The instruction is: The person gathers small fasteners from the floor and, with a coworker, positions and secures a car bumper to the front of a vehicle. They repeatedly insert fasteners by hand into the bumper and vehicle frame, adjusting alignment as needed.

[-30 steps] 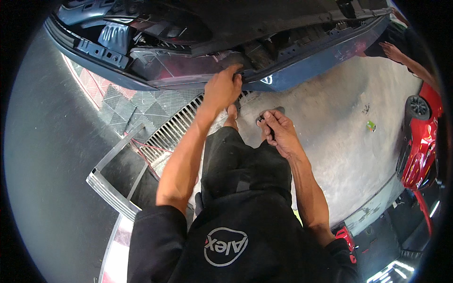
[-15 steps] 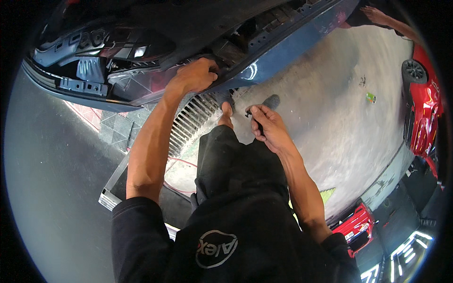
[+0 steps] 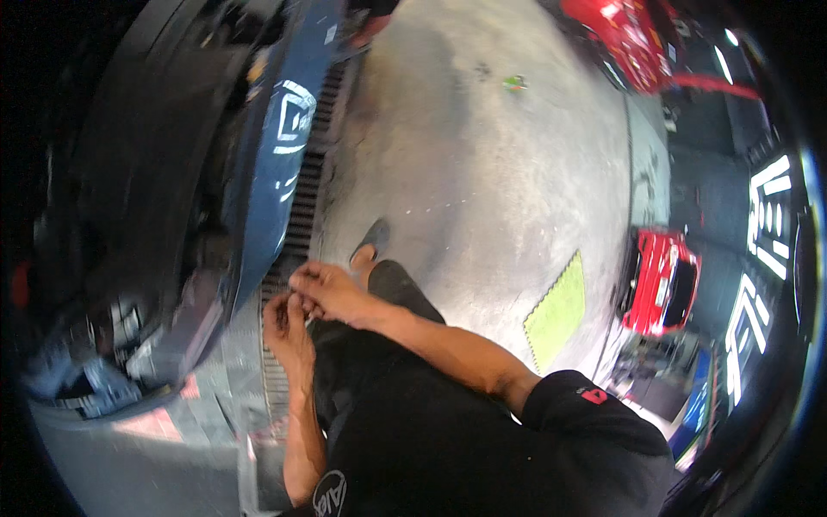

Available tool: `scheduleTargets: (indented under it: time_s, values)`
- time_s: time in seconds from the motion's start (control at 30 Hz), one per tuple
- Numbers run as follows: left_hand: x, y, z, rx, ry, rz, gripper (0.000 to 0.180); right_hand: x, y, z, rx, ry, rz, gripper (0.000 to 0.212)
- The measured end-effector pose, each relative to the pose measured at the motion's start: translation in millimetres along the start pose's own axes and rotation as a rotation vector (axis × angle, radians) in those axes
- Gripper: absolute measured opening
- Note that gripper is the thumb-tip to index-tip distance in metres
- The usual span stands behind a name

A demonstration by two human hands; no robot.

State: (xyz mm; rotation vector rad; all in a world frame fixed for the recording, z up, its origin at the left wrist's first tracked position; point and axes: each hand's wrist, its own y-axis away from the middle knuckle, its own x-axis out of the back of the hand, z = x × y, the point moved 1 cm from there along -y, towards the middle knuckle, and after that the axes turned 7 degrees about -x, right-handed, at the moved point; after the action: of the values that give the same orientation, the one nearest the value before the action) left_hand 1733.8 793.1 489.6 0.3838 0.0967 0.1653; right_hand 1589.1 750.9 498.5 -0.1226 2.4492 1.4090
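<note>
My left hand (image 3: 290, 334) and my right hand (image 3: 326, 291) meet in front of my body, fingertips almost touching. Both are closed in a pinch. Whatever lies between the fingers is too small and blurred to make out. Just left of the hands runs the blue body panel (image 3: 274, 164) of a car, its dark opening (image 3: 164, 146) beyond it. Neither hand touches the car.
A slatted floor grate (image 3: 301, 211) lies along the panel, near my shoe (image 3: 372, 237). A lime-green mat (image 3: 556, 310), a small green item (image 3: 514, 83) and two red cars (image 3: 659, 280), (image 3: 633, 47) are to the right.
My left hand has left the car's edge and come to my right hand, which held a small black piece. My view has turned right, swinging the car to the left side.
</note>
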Motion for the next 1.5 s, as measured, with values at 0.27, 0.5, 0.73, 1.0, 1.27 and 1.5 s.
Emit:
scheduleTargets:
  time_s: [0.27, 0.5, 0.73, 1.0, 1.27, 1.5]
  values:
    - [-103.6, -9.1, 32.0, 0.037, -0.180, -0.303, 0.020, 97.4, 50.7, -27.9, 0.125, -0.148, 0.015, 0.034]
    - [-226.2, -6.4, 33.8, 0.317, 0.067, -0.515, 0.023, 223.8, 105.8, -56.3, 0.201, -0.209, -0.020, 0.033]
    - [-404.5, 24.2, 35.0, 0.157, -0.180, -0.727, 0.027, 378.3, 166.8, -81.6, 0.333, -0.294, 0.126, 0.032]
    - [-605.9, -6.4, 15.2, 0.210, -0.203, -0.852, 0.029, 547.8, 192.9, -138.7, 0.438, -0.387, 0.223, 0.031]
    - [-832.7, -94.0, -18.0, 0.172, -0.422, -1.077, 0.042, 730.1, 162.1, -243.2, 0.316, -0.491, 0.456, 0.034]
    - [-1016.0, -154.8, -27.4, 0.185, -0.496, -1.135, 0.036, 891.5, 162.6, -357.4, 0.188, -0.659, 0.479, 0.034]
